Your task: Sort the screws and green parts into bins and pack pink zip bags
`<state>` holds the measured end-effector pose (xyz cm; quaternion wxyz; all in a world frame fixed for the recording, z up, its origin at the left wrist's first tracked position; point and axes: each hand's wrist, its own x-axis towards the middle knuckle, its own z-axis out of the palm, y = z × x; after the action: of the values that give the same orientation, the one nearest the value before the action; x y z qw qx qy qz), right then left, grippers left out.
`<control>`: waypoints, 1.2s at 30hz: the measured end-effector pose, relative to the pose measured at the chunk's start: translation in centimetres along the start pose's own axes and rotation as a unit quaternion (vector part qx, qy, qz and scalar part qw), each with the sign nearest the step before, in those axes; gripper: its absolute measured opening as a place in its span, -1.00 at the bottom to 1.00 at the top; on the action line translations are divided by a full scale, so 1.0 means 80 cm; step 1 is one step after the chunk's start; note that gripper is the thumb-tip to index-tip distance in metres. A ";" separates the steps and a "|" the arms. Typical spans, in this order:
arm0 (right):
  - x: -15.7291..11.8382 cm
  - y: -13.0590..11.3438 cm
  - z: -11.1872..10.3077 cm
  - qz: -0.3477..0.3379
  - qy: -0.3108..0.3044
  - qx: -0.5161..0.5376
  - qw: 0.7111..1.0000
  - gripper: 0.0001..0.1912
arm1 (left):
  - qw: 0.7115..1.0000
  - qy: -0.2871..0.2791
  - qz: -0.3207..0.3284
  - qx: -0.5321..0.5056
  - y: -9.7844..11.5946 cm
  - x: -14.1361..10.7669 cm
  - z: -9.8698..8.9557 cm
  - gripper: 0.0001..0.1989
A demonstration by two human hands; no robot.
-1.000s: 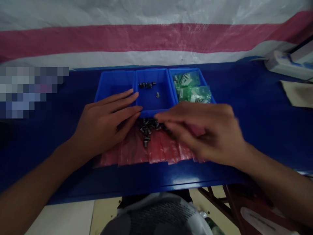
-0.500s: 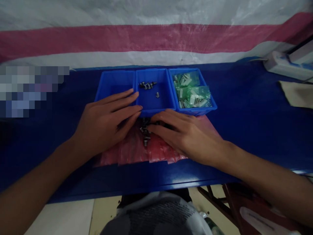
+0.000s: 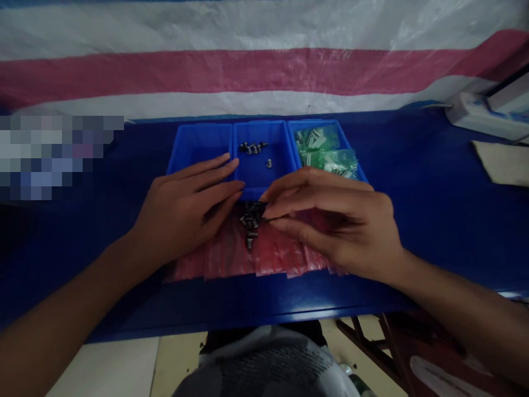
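As the left hand [image 3: 185,215] lies with fingers outstretched across red bags [image 3: 270,259] and the left bin [image 3: 202,142], the right hand [image 3: 345,223], thumb and fingertips close together, meets dark screws [image 3: 250,219] piled before the middle bin [image 3: 253,173]; whether it grips one is unclear.

Light-and-dark grey, dark-streaked garment [image 3: 268,366]

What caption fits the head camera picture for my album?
Right hand at a pile of dark screws on red bags, left hand spread beside it, three blue trays behind.
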<state>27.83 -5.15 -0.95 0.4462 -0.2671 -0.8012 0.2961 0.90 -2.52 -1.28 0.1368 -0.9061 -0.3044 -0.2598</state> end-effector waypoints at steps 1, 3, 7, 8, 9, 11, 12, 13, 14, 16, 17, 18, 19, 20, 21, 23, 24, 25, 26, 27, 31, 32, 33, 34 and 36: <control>0.001 -0.001 0.000 0.028 0.004 0.042 0.999 -0.87 | 1.000 -0.002 0.001 0.006 0.000 0.000 0.000 -0.85; 0.003 -0.001 -0.001 0.106 -0.007 0.133 0.985 -0.95 | 1.000 -0.006 -0.008 0.015 0.002 0.000 0.000 -0.83; 0.005 0.003 -0.004 0.232 -0.019 0.206 0.950 -0.75 | 1.000 0.001 -0.012 0.022 0.003 -0.002 0.003 -0.83; 0.006 0.004 -0.005 0.247 -0.002 0.210 0.946 -0.74 | 1.000 0.001 -0.007 0.020 0.002 -0.003 0.004 -0.83; 0.006 0.005 -0.007 0.253 0.022 0.219 0.942 -0.77 | 1.000 -0.003 -0.009 0.017 0.002 -0.004 0.004 -0.82; 0.007 0.006 -0.010 0.252 0.063 0.253 0.932 -0.83 | 1.000 -0.014 -0.018 0.005 0.001 -0.005 0.004 -0.81; 0.006 0.006 -0.011 0.243 0.073 0.270 0.929 -0.75 | 1.000 -0.018 -0.023 0.000 0.001 -0.006 0.004 -0.80; 0.006 0.007 -0.013 0.232 0.076 0.283 0.927 -0.64 | 0.999 -0.022 -0.027 -0.005 0.000 -0.006 0.003 -0.79; 0.006 0.007 -0.014 0.218 0.073 0.292 0.928 -0.53 | 0.999 -0.022 -0.028 -0.009 0.000 -0.006 0.002 -0.79; 0.004 0.007 -0.016 0.188 0.052 0.285 0.938 -0.39 | 0.999 -0.022 -0.028 -0.016 -0.001 -0.007 0.001 -0.78; 0.003 0.006 -0.017 0.169 0.044 0.267 0.948 -0.38 | 0.999 -0.023 -0.028 -0.018 -0.001 -0.007 0.000 -0.77; 0.002 0.005 -0.017 0.148 0.032 0.233 0.961 -0.42 | 0.999 -0.024 -0.028 -0.018 -0.001 -0.006 0.000 -0.77; 0.001 0.004 -0.017 0.120 0.016 0.178 0.976 -0.48 | 0.999 -0.026 -0.029 -0.016 -0.001 -0.006 0.000 -0.77; 0.000 0.004 -0.016 0.079 -0.005 0.105 0.991 -0.57 | 0.999 -0.025 -0.026 -0.013 -0.001 -0.005 0.000 -0.77; -0.001 0.003 -0.015 0.028 -0.034 0.017 0.999 -0.65 | 1.000 -0.019 -0.020 -0.010 0.000 -0.004 0.000 -0.79; -0.003 0.005 -0.010 -0.079 -0.107 -0.160 0.978 -0.74 | 1.000 -0.005 0.000 -0.001 0.001 -0.003 0.000 -0.82; -0.004 0.007 -0.007 -0.117 -0.144 -0.228 0.956 -0.75 | 1.000 0.003 0.010 0.006 0.001 -0.002 0.001 -0.84; -0.006 0.009 -0.003 -0.143 -0.171 -0.273 0.936 -0.76 | 1.000 0.011 0.019 0.011 0.002 -0.001 0.001 -0.86; -0.007 0.011 0.000 -0.156 -0.191 -0.297 0.922 -0.76 | 1.000 0.013 0.020 0.016 0.002 -0.001 0.001 -0.87; -0.008 0.012 0.003 -0.161 -0.199 -0.308 0.916 -0.77 | 1.000 0.012 0.017 0.019 0.002 0.000 0.001 -0.87; -0.010 0.015 0.011 -0.168 -0.173 -0.311 0.919 -0.77 | 0.999 0.013 0.014 0.026 0.001 -0.002 0.000 -0.87; -0.010 0.014 0.011 -0.164 -0.162 -0.310 0.922 -0.76 | 0.999 0.013 0.014 0.028 0.001 -0.003 0.000 -0.87; -0.009 0.013 0.011 -0.156 -0.147 -0.304 0.928 -0.75 | 0.999 0.016 0.015 0.029 0.000 -0.004 0.000 -0.86; -0.009 0.012 0.011 -0.144 -0.129 -0.290 0.937 -0.75 | 0.999 0.013 0.013 0.029 0.000 -0.005 0.000 -0.85; -0.007 0.009 0.009 -0.098 -0.093 -0.242 0.961 -0.75 | 1.000 0.009 0.013 0.026 -0.001 -0.006 0.000 -0.84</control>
<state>27.62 -5.21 -2.09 0.3180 -0.2589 -0.9092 0.0716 0.58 -2.68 -1.54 0.1662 -0.9039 -0.2979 -0.2580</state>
